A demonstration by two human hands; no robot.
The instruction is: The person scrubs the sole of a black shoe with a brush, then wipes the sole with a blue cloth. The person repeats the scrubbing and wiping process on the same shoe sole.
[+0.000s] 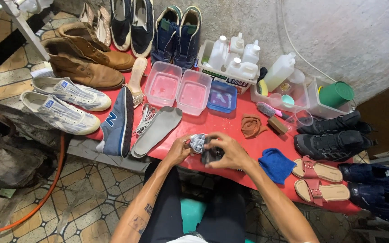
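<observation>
- Nearest the camera, at the front edge of the red worktop point(230, 121), both hands meet over a small bundle: a crumpled silvery-grey cloth point(197, 141) bunched against a dark object point(210, 155) that I cannot make out clearly.
- Left hand point(179, 150) curls around the grey cloth, fingers closed on its left side.
- Right hand point(231, 153) cups the dark object from the right, fingers wrapped over its top, so both hands are closed on the bundle.
- By its folds, the cloth looks soft, light and limp; it should bunch rather than slip, and a pinch anywhere on a fold would likely hold it.
- Just right of the hands lies a blue cloth point(275, 164); to the left, a grey insole point(157, 130) and a blue sneaker point(118, 123) on its side.
- Farther back stand two clear tubs point(178, 87) and a box of white bottles point(230, 60).
</observation>
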